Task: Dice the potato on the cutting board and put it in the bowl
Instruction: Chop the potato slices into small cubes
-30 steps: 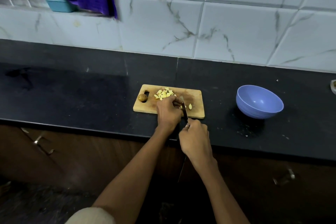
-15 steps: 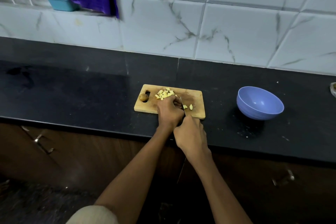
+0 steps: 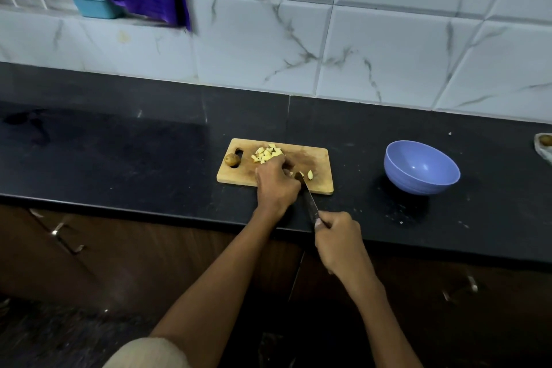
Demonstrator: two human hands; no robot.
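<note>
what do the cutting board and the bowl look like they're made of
The cutting board looks like wood or bamboo: tan, matte, with a darker patch that may be damp. The bowl is probably plastic or melamine: uniform lavender-blue with a soft sheen, though glazed ceramic is possible.

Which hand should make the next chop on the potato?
The right hand: it already grips the knife, whose blade tip rests on the cutting board. The left hand is busy on the board, its fingers curled by the diced pile.
</note>
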